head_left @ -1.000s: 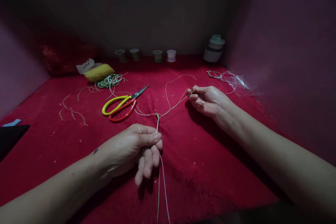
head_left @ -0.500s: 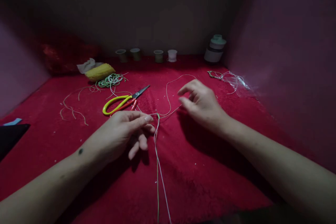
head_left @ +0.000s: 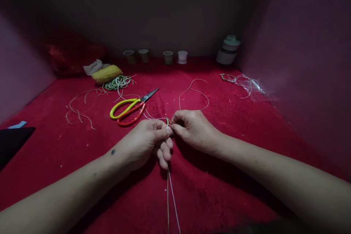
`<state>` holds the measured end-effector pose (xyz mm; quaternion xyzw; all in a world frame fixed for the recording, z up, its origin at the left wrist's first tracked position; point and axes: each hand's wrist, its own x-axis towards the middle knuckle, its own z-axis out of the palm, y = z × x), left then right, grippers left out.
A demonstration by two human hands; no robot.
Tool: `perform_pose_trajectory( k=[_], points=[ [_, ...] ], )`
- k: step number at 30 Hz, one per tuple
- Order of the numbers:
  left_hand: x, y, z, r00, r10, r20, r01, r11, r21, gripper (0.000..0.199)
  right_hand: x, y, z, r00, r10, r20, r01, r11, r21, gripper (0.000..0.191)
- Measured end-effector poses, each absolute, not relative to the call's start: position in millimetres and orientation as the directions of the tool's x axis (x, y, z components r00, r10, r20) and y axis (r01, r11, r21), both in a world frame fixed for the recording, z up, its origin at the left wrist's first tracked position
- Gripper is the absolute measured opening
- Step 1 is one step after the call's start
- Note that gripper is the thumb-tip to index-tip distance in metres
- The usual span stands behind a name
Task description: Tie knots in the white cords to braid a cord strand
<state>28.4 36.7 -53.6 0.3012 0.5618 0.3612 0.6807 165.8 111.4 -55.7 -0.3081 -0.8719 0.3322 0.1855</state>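
Observation:
Thin green and white cords [head_left: 170, 181] run from the near edge up to a small green knot [head_left: 167, 120] in the middle of the red cloth. My left hand [head_left: 153, 137] pinches the cords just below this knot between thumb and forefinger. Close against its fingertips, my right hand [head_left: 192, 128] is closed in a pinch on a thin cord at the knot's right side. Beyond the right hand a loose cord end [head_left: 207, 98] curls across the cloth. Scissors [head_left: 134, 108] with one yellow and one red handle lie partly open beyond my left hand.
Several small spools [head_left: 168, 57] and a white bottle [head_left: 228, 50] stand along the back. A braided cord bundle [head_left: 119, 82] lies by a yellow roll [head_left: 107, 74] at left. Another cord bundle [head_left: 233, 79] and clear plastic [head_left: 256, 86] lie at right. A dark object [head_left: 16, 140] sits far left.
My right hand has come down and left to the knot. My left hand has shifted right onto the cords below it. The loose cord on the right now lies in a wider loop.

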Motion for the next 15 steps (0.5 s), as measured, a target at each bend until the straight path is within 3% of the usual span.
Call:
perform_pose_trajectory(
  k=[5,11,15],
  points=[
    [29.2,36.3,-53.3,0.137,0.836,-0.531,-0.131,0.547,0.827,0.025,164.1,111.9,-52.3,-0.721,0.691,0.048,0.464,0.532,-0.708,0.014],
    [30.0,36.4,-51.5,0.130,0.824,-0.552,-0.122,0.566,0.816,0.025,160.7,113.5,-47.3,-0.686,0.695,-0.216,0.448,0.170,-0.878,0.012],
    [30.2,35.7,-51.0,0.114,0.828,-0.549,-0.134,0.561,0.817,0.023,160.4,116.7,-46.1,-0.691,0.660,-0.296,0.476,0.106,-0.873,0.010]
  ],
)
